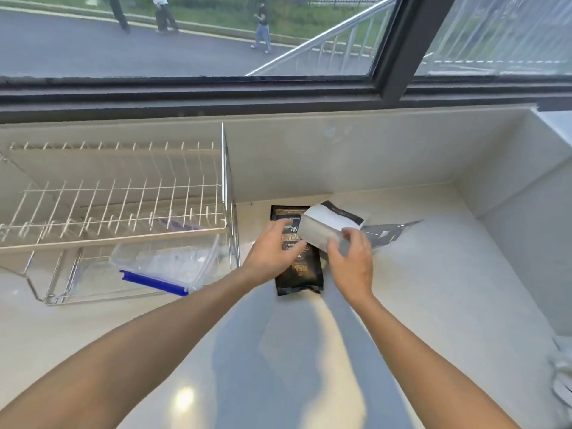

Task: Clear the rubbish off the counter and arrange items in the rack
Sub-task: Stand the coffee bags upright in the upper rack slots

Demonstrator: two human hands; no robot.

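- The right hand (351, 261) clamps its fingers over the near end of a white-and-grey packet (328, 229), lifted off the counter (433, 289).
- The left hand (274, 247), fingers spread and holding nothing, rests on a black pouch (298, 270) lying just under that grip.
- Beyond the grip, a grey wrapper (387, 232) lies flat.
- Far left of the grip stands the wire rack (123, 196), a clear tub (164, 264) on its lower tier.
- Risk: held at one end only, the packet may sag or slip; the pouch could slide when pressed.
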